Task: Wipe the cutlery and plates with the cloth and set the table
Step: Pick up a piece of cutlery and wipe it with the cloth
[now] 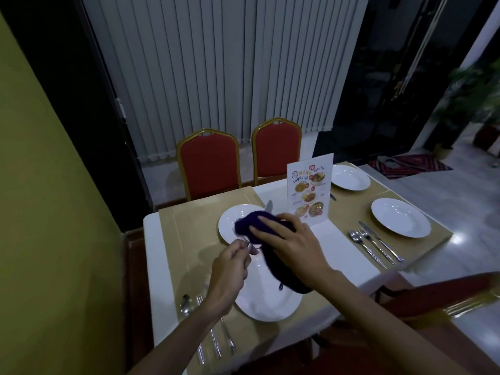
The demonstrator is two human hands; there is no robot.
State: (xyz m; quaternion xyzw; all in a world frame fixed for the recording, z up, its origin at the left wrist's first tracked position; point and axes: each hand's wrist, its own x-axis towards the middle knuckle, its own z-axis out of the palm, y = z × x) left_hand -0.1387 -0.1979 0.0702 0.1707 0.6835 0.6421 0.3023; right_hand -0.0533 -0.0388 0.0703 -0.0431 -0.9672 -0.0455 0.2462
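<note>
Purple cloth (250, 224) gripped by right hand (295, 247) wraps silver metal utensil (250, 247) pinched in left hand (232, 266), white round plate (227, 220) beneath; best drawn through slowly, squeezed firmly.

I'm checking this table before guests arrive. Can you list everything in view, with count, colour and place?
plates: four, white, on the placemats
placemats: tan, under the plates; count unclear
tablecloth: one, white, over the table
cutlery sets: two, silver; one by the right plate, one left of the near plate
piece of cutlery: one, silver, partly wrapped in the cloth
cloth: one, dark purple, above the far-left plate
menu card: one, white with food pictures, upright mid-table
chairs: three, red with gold frames; two across the table, one near right
left hand: fingers pinch the piece of cutlery
right hand: holds the cloth
</note>
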